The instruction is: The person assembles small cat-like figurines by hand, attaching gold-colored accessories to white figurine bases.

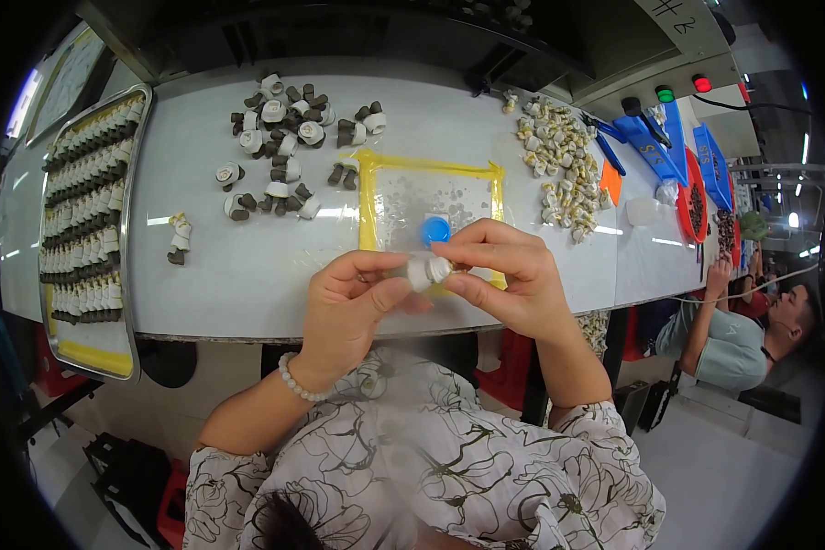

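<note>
Both of my hands meet over the table's front edge around one small white cylindrical part (426, 271). My left hand (344, 307) pinches it from the left with thumb and fingers; a bead bracelet circles that wrist. From the right, my right hand (509, 275) grips the same part with its fingertips. Just beyond the hands lies a blue round cap (435, 229) inside a square of yellow tape (368, 197) on the white table (247, 266).
A pile of white and dark-brown parts (284, 137) lies at the back left. Small cream parts (564, 165) are heaped at the back right. A metal tray (87, 211) with rows of parts stands at the left. Another person (742, 339) sits at the right.
</note>
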